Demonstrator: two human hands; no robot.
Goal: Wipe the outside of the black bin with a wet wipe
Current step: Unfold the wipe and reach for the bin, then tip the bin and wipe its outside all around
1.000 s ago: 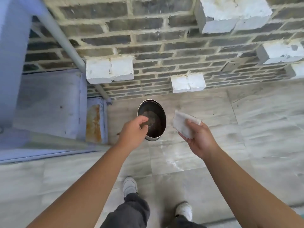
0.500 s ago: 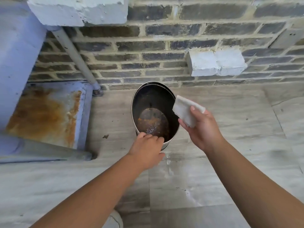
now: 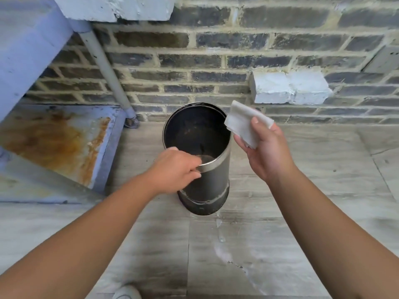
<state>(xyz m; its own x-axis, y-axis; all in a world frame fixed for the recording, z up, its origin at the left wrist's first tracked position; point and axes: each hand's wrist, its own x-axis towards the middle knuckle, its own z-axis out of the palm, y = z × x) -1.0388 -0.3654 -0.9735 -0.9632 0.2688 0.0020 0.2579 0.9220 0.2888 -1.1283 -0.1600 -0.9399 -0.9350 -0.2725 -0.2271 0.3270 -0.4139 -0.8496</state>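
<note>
The black bin (image 3: 208, 186) is a tall round cylinder with a metal rim, standing open on the stone floor near the brick wall. My left hand (image 3: 174, 169) grips its near rim, fingers curled over the edge into the opening. My right hand (image 3: 265, 147) is held just right of the bin's top, pinching a folded white wet wipe (image 3: 244, 121) between thumb and fingers. The wipe hovers beside the rim and does not touch the bin's side.
A brick wall (image 3: 216, 61) with white painted blocks runs right behind the bin. A grey pipe (image 3: 103, 63) slants down to the floor at left, next to a rusty blue metal plate (image 3: 54, 139). My shoe (image 3: 127, 292) shows at the bottom edge.
My view has come lower and closer to the bin. My left hand went from hovering over the opening to gripping the near rim. The right hand stays beside the bin with the wipe.
</note>
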